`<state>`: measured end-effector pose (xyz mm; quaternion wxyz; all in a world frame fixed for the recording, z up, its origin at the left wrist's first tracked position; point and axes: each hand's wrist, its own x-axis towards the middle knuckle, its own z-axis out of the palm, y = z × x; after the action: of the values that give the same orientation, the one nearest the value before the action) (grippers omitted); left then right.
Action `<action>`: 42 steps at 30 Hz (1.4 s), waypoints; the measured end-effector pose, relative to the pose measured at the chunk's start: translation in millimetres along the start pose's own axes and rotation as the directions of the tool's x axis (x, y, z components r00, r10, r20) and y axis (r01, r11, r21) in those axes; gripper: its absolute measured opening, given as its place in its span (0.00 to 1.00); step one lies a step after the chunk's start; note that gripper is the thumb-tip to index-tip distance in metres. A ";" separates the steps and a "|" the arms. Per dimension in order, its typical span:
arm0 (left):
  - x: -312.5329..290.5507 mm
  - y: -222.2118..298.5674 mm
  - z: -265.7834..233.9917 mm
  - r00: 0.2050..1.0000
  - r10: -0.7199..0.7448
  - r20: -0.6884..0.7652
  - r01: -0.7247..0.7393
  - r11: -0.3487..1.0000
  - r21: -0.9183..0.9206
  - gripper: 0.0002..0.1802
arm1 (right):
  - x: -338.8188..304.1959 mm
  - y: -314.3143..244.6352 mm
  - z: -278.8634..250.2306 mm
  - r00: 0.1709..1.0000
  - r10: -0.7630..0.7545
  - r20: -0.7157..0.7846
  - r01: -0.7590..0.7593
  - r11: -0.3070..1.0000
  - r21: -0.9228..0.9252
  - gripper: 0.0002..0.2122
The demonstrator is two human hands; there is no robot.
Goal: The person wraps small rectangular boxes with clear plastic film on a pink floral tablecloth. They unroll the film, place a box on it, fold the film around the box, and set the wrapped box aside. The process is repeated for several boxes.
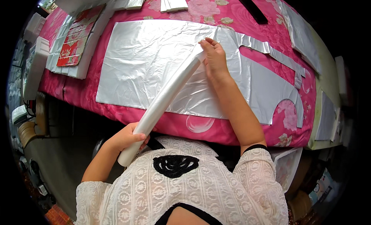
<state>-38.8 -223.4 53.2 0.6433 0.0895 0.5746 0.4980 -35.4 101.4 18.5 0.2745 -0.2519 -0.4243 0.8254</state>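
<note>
A long, pale, glossy roll (166,97), seemingly of plastic film, slants from my body up over the table. My left hand (131,138) is wrapped round its lower part, close to my chest. At its upper end my right hand (213,57) is closed, with thumb and fingertips pinching the roll's tip. Beneath the roll a silvery plastic T-shirt bag (131,66) lies flat and creased, its cut-out handles (284,62) pointing right. Whether other bags lie under it I cannot tell.
A pink floral cloth (216,134) covers the table. Along its far side are a black phone (253,10) and a small white folded stack (174,4). White foam blocks with a red package (79,35) stand at the left. More silvery sheets (299,35) lie at the right.
</note>
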 end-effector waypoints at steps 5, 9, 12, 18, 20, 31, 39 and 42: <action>-9.7 -20.7 -8.8 0.999 -0.045 0.000 0.045 0.997 -0.065 0.28 | 12.0 -39.8 -29.8 0.997 0.049 0.063 0.006 0.746 -0.665 0.12; -9.3 -21.6 -5.4 0.995 -0.069 -0.067 0.069 0.998 -0.010 0.24 | 0.8 -37.2 -17.8 0.932 0.279 0.230 -0.021 0.677 -0.736 0.14; -9.1 -22.0 -1.4 0.988 -0.050 -0.144 0.071 0.987 0.142 0.23 | -4.8 -38.1 -7.2 0.860 0.411 0.304 -0.022 0.624 -0.781 0.11; -16.2 -25.0 0.8 0.989 0.031 -0.147 -0.009 0.989 0.149 0.22 | 5.5 -42.4 -19.3 0.875 0.363 0.320 0.030 0.618 -0.785 0.09; -18.9 -21.6 -2.1 0.989 -0.048 -0.137 0.058 0.996 0.072 0.24 | 20.0 -47.1 -37.6 0.923 0.236 0.305 0.097 0.624 -0.776 0.10; -56.6 -13.0 -51.0 0.938 -0.294 0.185 0.231 0.925 0.300 0.27 | 96.5 -137.1 -168.1 0.995 -0.093 0.028 0.076 0.567 -0.821 0.09; 22.7 96.7 5.1 0.928 0.324 0.186 -0.258 0.196 0.946 0.26 | 84.6 -75.4 -71.3 0.947 0.110 0.302 0.205 0.518 -0.831 0.09; 61.2 103.8 15.2 0.754 0.569 0.329 -0.258 -0.204 0.944 0.27 | 83.2 -61.0 -52.4 0.928 0.153 0.340 0.225 0.496 -0.838 0.09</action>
<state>-91.6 -120.3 89.7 0.1070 0.6424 0.7475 0.1306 -46.9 216.2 27.6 0.0433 -0.1855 -0.8291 0.5256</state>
